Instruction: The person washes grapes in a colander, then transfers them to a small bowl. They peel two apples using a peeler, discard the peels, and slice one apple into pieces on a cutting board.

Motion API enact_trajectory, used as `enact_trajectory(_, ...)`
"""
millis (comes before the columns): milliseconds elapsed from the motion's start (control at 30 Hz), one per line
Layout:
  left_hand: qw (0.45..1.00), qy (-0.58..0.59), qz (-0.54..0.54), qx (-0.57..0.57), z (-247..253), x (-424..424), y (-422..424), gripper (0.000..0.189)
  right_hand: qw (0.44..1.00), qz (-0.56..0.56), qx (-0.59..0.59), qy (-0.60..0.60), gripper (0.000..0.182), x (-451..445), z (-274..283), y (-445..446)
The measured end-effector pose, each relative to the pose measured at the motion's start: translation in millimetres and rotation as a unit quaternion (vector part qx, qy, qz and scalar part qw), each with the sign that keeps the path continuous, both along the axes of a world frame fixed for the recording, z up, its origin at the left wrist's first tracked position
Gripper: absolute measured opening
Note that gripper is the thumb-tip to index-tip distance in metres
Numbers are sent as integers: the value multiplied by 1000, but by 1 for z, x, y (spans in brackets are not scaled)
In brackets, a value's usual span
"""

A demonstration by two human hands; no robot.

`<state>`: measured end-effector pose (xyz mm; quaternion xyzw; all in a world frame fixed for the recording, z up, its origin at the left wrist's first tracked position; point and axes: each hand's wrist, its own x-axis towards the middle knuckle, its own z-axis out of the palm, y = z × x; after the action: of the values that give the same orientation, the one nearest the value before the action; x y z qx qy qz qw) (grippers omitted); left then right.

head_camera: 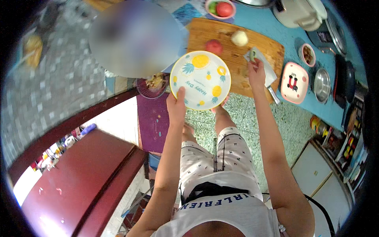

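Note:
In my left hand [176,107] is a round white plate with yellow pineapples [200,80], the thumb over its rim. My right hand [257,72] is over the right part of a wooden cutting board [234,80], its fingertips on a small green piece of vegetable [252,55]. That piece lies on the wide blade of a cleaver [268,68], whose handle [274,94] points toward me at the board's edge. A peeled pale round vegetable [239,38] and a red tomato [213,46] rest on the board.
At the back stands a bowl [220,9] with a red and a green vegetable. Right of the board are a pink-rimmed tray [294,83], a metal bowl [322,86], a small bowl of brown bits [308,55] and a pale pot [299,14]. A basket with scraps [152,89] sits left, below the counter.

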<state>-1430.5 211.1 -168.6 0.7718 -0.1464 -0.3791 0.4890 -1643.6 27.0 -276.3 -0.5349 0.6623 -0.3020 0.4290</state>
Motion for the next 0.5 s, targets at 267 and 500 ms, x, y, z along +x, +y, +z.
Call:
enact_trajectory(267,990,61,111,-62,33,87,165,34,949,185,196,-165,51,171,116,178)
enact_trajectory(500,971,42,225,-75,63,187,389,36,884,380,129,-239,52,322,131,382)
